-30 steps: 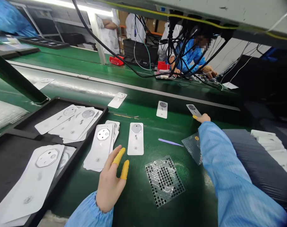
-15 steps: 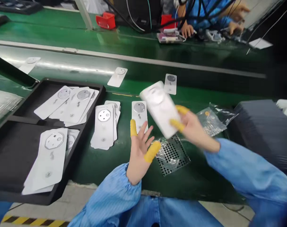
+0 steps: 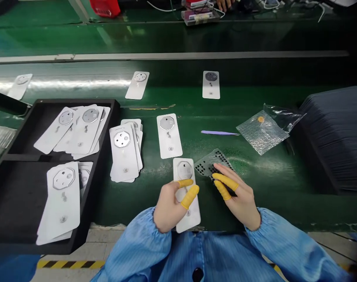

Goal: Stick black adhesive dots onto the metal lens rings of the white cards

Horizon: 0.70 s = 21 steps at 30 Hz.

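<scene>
A white phone back cover (image 3: 186,219), with an octagonal camera ring at its top, lies at the table's front edge. My left hand (image 3: 171,205) is closed at its left side, thumb and forefinger in yellow finger cots over its face; the other fingers are hidden. My right hand (image 3: 238,194) is closed on a clear sheet of small black dots (image 3: 206,166) just right of the cover. Yellow cots cover two of its fingers, and its fingertips hide part of the sheet. Another back cover (image 3: 170,143) lies flat just beyond.
To the left stand a stack of back covers (image 3: 124,156) and a black two-compartment tray (image 3: 16,192) holding more. Purple tweezers (image 3: 219,133) and a clear bag (image 3: 260,135) lie beyond my right hand. Dark stacked sheets (image 3: 339,141) fill the far right. Single covers lie along the back strip.
The cover in my right hand has come down to the table under my left hand. My right hand has moved to the dotted sheet. The view has tipped downward.
</scene>
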Motion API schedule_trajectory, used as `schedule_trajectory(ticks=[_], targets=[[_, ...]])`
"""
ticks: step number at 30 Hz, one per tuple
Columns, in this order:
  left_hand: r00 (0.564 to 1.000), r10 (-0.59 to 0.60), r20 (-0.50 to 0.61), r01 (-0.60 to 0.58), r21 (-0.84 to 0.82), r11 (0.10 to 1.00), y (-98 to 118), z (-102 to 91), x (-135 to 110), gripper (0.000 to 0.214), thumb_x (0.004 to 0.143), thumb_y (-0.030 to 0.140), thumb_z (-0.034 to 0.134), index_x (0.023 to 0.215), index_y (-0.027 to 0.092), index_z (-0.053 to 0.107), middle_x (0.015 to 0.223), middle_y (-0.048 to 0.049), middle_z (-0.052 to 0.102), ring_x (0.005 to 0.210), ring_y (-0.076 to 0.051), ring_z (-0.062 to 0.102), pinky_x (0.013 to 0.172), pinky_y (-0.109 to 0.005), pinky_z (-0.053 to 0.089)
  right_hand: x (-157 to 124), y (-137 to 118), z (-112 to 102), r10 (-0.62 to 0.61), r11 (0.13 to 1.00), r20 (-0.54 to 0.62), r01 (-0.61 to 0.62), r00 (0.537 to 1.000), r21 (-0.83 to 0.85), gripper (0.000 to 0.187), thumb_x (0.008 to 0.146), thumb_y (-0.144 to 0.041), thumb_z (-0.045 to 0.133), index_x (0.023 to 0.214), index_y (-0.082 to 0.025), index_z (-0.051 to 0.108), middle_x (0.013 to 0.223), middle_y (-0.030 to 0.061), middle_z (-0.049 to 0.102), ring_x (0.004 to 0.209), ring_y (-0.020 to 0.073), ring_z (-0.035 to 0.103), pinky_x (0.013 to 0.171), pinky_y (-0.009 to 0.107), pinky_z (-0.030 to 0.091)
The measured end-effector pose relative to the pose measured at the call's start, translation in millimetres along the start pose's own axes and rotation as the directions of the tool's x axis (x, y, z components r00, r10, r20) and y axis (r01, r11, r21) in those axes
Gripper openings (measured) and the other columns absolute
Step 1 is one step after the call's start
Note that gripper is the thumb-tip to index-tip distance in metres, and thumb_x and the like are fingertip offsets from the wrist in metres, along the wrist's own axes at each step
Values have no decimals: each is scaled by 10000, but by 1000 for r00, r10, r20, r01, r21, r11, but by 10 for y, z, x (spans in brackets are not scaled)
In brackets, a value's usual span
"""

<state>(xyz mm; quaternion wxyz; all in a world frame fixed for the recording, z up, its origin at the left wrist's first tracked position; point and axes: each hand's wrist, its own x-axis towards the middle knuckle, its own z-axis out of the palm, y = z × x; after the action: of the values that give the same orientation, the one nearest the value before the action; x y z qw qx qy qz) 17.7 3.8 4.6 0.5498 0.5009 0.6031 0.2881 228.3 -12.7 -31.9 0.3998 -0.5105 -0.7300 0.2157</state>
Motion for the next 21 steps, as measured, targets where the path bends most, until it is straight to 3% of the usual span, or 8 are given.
schedule_trajectory(ticks=[3, 6, 8, 11, 17, 21], targets=[[1000, -5, 31, 9, -155, 988, 36, 186, 71, 339, 791, 408, 658, 917, 104, 740, 951, -125, 750, 906, -273, 692, 838, -382, 546, 74, -154, -97, -86, 996, 57, 85, 995, 21, 446, 808, -113, 624, 1225, -265, 577, 1314, 90, 569, 1208, 264, 544, 1041, 510, 435], [999, -35, 1, 35, -234, 972, 51, 220, 113, 310, 781, 380, 676, 868, 91, 748, 938, -135, 751, 903, -273, 687, 851, -387, 534, 176, -220, -184, -16, 994, 148, 0, 989, 106, 345, 811, -185, 646, 1151, -238, 622, 1193, 95, 626, 1086, 236, 613, 933, 410, 527], [999, -42, 32, 49, -251, 967, 42, 208, 116, 305, 778, 378, 680, 853, 91, 753, 927, -135, 751, 885, -266, 687, 848, -385, 532, 250, -211, -184, 27, 989, 122, -44, 992, 144, 256, 826, -170, 625, 1071, -237, 651, 1053, 68, 651, 963, 192, 645, 821, 329, 564], [997, -15, 82, 36, -273, 961, 4, 211, 102, 300, 794, 375, 665, 875, 99, 753, 916, -121, 750, 863, -250, 687, 804, -351, 544, 328, -163, -92, -77, 989, 86, 65, 993, 133, 255, 838, -115, 592, 1064, -223, 642, 1000, 64, 633, 913, 171, 635, 773, 299, 562], [995, 81, 56, -68, -204, 977, -71, 242, 90, 261, 824, 304, 630, 972, 112, 727, 977, -119, 738, 885, -247, 684, 817, -350, 540, 301, -93, 26, -186, 981, 115, 178, 976, 82, 293, 860, -85, 555, 1137, -181, 573, 1061, 101, 616, 990, 178, 616, 837, 303, 557], [973, 232, 16, -232, 13, 973, -60, 225, 81, 228, 824, 216, 589, 981, 114, 718, 938, -117, 735, 859, -241, 689, 792, -341, 543, 262, -59, 8, -202, 979, 165, 194, 965, 66, 318, 887, -102, 499, 1196, -179, 523, 1052, 98, 645, 951, 173, 647, 828, 281, 573]])
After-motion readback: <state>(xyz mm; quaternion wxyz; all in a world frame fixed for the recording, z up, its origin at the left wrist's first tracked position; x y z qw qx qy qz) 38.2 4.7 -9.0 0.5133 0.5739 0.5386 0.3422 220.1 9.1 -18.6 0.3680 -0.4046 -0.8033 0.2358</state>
